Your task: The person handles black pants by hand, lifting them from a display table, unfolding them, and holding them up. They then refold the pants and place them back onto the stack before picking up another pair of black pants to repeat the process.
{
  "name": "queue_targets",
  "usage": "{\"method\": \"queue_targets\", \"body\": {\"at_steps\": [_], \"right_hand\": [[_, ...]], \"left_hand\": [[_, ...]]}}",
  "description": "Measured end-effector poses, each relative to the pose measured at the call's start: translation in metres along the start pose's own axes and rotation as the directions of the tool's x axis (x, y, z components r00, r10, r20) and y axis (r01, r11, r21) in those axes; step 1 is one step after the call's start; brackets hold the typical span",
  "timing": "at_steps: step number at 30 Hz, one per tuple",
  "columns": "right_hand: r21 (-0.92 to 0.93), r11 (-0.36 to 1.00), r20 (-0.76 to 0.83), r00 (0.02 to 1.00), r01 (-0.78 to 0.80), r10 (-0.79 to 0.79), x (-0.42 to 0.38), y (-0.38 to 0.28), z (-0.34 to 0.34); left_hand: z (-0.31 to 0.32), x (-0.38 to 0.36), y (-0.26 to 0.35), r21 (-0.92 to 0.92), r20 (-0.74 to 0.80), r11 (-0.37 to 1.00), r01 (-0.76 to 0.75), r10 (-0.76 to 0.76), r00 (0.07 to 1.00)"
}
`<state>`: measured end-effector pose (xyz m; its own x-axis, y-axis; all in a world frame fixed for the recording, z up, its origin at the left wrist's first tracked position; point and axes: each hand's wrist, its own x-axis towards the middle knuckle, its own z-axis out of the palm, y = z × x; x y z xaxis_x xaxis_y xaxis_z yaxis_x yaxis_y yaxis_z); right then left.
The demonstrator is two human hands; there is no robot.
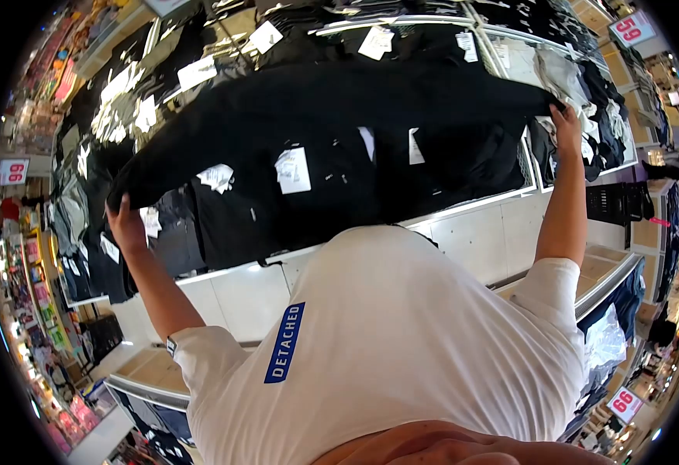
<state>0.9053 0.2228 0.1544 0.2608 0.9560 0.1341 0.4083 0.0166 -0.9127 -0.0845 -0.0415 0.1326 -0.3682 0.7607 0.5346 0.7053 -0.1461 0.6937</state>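
A long black garment (339, 97) is stretched out in the air between both hands, above a display table of folded dark clothes. At the left, my left hand (125, 221) is closed on one end of it, lower in the view. My right hand (566, 128) pinches the other end at the upper right. The garment arches upward between them. Under and around it lie black clothes (231, 209) with white paper tags, among them a large tag (293, 170) near the middle.
A white table edge (479, 203) runs along my front. Grey and dark clothes (607, 105) fill a bin at the right. A black basket (612, 203) is beyond my right arm. Price signs (15, 172) stand around, with shelves at the left and denim racks behind me.
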Motion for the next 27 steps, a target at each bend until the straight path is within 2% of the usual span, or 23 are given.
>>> {"method": "queue_targets", "body": {"at_steps": [1,3,4,5,6,9,10,11,12,13,14,15,16,17,19,20,21,23,24,25,27], "right_hand": [[-0.036,0.997,-0.087,0.994,-0.063,0.060,0.000,-0.009,-0.001],[0.198,0.980,-0.091,0.996,0.029,-0.011,0.011,0.027,-0.004],[0.204,0.979,-0.058,0.998,-0.003,0.015,0.010,0.045,-0.005],[0.133,0.990,-0.052,0.997,-0.051,0.058,0.009,0.065,-0.004],[0.205,0.975,-0.047,0.994,-0.085,0.097,0.001,0.074,0.003],[0.411,0.871,-0.024,0.952,-0.268,0.305,-0.028,0.106,0.034],[0.431,0.833,0.006,0.924,-0.348,0.382,-0.033,0.133,0.039],[0.330,0.810,0.041,0.864,-0.485,0.501,-0.040,0.153,0.041],[0.360,0.750,0.081,0.820,-0.554,0.567,-0.049,0.168,0.046],[0.388,0.685,0.124,0.772,-0.616,0.624,-0.055,0.170,0.055],[0.385,0.682,0.127,0.768,-0.621,0.628,-0.056,0.169,0.060],[0.500,0.593,0.109,0.726,-0.631,0.679,-0.060,0.158,0.067],[0.607,0.496,0.100,0.679,-0.621,0.728,-0.063,0.143,0.075],[0.602,0.493,0.108,0.676,-0.628,0.729,-0.063,0.130,0.081],[0.481,0.521,0.086,0.630,-0.705,0.772,-0.064,0.105,0.088],[0.353,0.585,-0.053,0.609,-0.730,0.791,-0.064,0.093,0.095],[0.358,0.583,-0.057,0.606,-0.729,0.793,-0.060,0.109,0.092],[0.228,0.689,0.018,0.711,-0.688,0.703,-0.049,0.148,0.088],[0.235,0.731,-0.025,0.748,-0.641,0.664,-0.044,0.140,0.081],[0.252,0.781,0.005,0.808,-0.572,0.590,-0.036,0.144,0.069],[0.361,0.816,0.016,0.878,-0.451,0.478,-0.029,0.130,0.052]], "left_hand": [[0.006,0.001,0.010,-0.471,0.016,0.826,0.309,-0.342,0.939],[0.019,-0.019,0.027,-0.611,0.101,0.696,0.377,-0.404,0.909],[0.020,-0.039,0.011,-0.592,0.127,0.665,0.456,-0.482,0.867],[0.025,-0.062,-0.014,-0.565,0.152,0.628,0.535,-0.558,0.816],[0.036,-0.082,-0.025,-0.559,0.171,0.629,0.540,-0.550,0.817],[0.063,-0.150,-0.055,-0.682,0.450,0.242,0.690,-0.604,0.658],[0.068,-0.179,-0.087,-0.601,0.454,0.278,0.749,-0.653,0.607],[0.070,-0.196,-0.109,-0.516,0.447,0.306,0.800,-0.701,0.556],[0.085,-0.196,-0.094,-0.584,0.333,0.192,0.789,-0.830,0.448],[0.092,-0.191,-0.090,-0.577,0.334,0.191,0.794,-0.832,0.443],[0.097,-0.188,-0.085,-0.616,0.267,0.162,0.771,-0.878,0.397],[0.100,-0.184,-0.079,-0.653,0.196,0.138,0.745,-0.919,0.342],[0.116,-0.172,-0.039,-0.616,0.022,0.295,0.730,-0.920,0.391],[0.124,-0.166,-0.022,-0.615,0.014,0.296,0.731,-0.922,0.386],[0.135,-0.158,-0.009,-0.243,-0.079,0.489,0.837,-0.871,0.486],[0.135,-0.157,-0.019,-0.256,-0.068,0.422,0.869,-0.905,0.420],[0.133,-0.155,-0.026,-0.253,-0.063,0.425,0.869,-0.904,0.424],[0.120,-0.151,-0.048,-0.267,-0.070,0.412,0.871,-0.910,0.409],[0.103,-0.161,-0.082,-0.202,-0.097,0.605,0.770,-0.795,0.599],[0.106,-0.143,-0.033,-0.547,-0.096,0.458,0.701,-0.866,0.491],[0.102,-0.129,-0.007,-0.616,-0.240,0.482,0.623,-0.868,0.435]]}}
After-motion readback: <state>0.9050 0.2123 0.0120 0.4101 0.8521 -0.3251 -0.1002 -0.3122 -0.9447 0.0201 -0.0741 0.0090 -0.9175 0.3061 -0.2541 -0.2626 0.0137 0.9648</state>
